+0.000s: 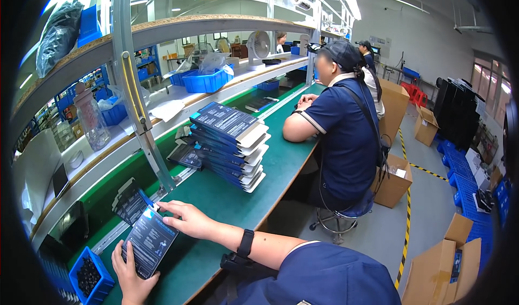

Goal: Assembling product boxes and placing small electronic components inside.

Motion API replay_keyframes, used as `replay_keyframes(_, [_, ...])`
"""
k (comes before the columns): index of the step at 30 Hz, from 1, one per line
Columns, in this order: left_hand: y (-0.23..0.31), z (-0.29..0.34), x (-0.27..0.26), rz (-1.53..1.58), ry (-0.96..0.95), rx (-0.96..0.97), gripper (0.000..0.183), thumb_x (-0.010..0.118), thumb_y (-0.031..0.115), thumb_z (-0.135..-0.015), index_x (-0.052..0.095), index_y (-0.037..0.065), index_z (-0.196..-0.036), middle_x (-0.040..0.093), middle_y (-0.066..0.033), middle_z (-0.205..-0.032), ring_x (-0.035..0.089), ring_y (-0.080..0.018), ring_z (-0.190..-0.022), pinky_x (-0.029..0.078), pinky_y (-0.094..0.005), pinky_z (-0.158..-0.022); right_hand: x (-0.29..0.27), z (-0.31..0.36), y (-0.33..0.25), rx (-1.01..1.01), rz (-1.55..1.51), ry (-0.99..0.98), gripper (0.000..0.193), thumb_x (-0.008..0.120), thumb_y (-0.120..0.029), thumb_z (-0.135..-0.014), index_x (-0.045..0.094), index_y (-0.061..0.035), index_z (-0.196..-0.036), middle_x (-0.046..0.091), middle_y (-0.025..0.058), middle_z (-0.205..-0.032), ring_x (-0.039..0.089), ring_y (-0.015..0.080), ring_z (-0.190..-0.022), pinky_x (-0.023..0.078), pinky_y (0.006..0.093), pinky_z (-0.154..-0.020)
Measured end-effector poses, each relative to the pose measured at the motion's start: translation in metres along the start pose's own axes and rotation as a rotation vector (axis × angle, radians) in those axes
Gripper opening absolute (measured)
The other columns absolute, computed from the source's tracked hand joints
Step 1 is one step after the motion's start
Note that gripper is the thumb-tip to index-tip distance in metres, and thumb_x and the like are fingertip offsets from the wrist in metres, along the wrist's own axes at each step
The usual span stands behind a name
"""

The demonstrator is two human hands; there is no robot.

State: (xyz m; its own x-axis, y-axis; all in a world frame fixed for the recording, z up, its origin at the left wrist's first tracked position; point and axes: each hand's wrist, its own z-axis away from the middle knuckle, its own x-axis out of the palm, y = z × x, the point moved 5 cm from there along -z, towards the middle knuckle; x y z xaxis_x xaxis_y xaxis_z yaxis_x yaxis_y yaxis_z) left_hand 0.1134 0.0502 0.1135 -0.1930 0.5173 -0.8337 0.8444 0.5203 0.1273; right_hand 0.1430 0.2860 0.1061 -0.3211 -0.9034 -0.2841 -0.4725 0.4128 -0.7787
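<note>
A dark blue printed cardboard box [151,244] is tilted over the near left part of the green bench [189,262]. My left hand [132,277] grips its lower end, with the thumb on one side and fingers along the other. At its upper end my right hand [186,219] holds the edge by the flap, fingers bent over it. Just beyond lies another dark box [130,201] with white flaps standing out. Farther along the bench rises a leaning stack of similar boxes [230,143], their pale flaps sticking out to the right.
A blue bin [107,281] of small black parts stands at the near left. Metal posts [135,83] and a shelf with a blue tray [208,81], a fan [258,48] and a clear bottle [92,118] border the bench. A co-worker [346,121] sits on a stool farther along.
</note>
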Motion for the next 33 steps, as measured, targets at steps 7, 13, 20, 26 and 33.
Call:
replay_keyframes(7, [0.012,-0.006,-0.015,0.026,-0.124,0.029,0.094,0.08,0.028,-0.059,0.032,0.008,-0.138,0.033,-0.027,-0.132,0.035,-0.0413,-0.118,0.032,-0.0466,-0.098,0.0,0.005,-0.001,0.007,-0.082,-0.065,0.035,0.053,-0.018,-0.089,0.054,-0.0005,-0.12,0.056,0.0133,-0.11,0.056,0.0237,-0.098,0.044,0.0319,-0.084])
replay_keyframes(13, [0.025,0.001,-0.015,0.035,-0.127,0.025,0.095,0.081,0.025,-0.056,0.034,0.005,-0.136,0.037,-0.0273,-0.127,0.038,-0.043,-0.113,0.033,-0.0471,-0.096,0.002,0.011,-0.02,-0.04,0.13,-0.112,0.037,0.054,-0.02,-0.089,0.054,0.0053,-0.116,0.054,0.0158,-0.113,0.057,0.029,-0.099,0.044,0.0338,-0.086])
replay_keyframes(20, [0.05,-0.004,-0.02,0.025,-0.078,0.015,0.095,0.081,0.025,-0.056,0.035,0.003,-0.135,0.037,-0.0273,-0.127,0.038,-0.0429,-0.113,0.033,-0.0469,-0.096,-0.011,0.019,-0.053,-0.151,0.146,0.059,0.043,0.056,-0.026,-0.088,0.053,0.0072,-0.115,0.053,0.0181,-0.109,0.056,0.0326,-0.096,0.046,0.0358,-0.082])
replay_keyframes(26, [0.057,-0.011,-0.024,0.071,-0.032,0.019,0.095,0.081,0.028,-0.057,0.034,0.005,-0.136,0.038,-0.0263,-0.127,0.038,-0.0424,-0.114,0.032,-0.0471,-0.097,-0.025,0.017,-0.047,-0.146,0.134,0.045,0.047,0.055,-0.029,-0.089,0.049,0.0046,-0.122,0.051,0.0167,-0.114,0.056,0.03,-0.099,0.045,0.0351,-0.084])
replay_keyframes(33, [0.059,-0.018,-0.047,-0.044,0.097,0.007,0.09,0.081,0.031,-0.06,0.037,0.005,-0.134,0.041,-0.0237,-0.124,0.042,-0.0403,-0.111,0.034,-0.0464,-0.094,-0.035,0.03,-0.055,-0.002,-0.008,0.134,0.045,0.055,-0.029,-0.09,0.048,0.0009,-0.123,0.052,0.014,-0.112,0.057,0.0198,-0.085,0.047,0.03,-0.074])
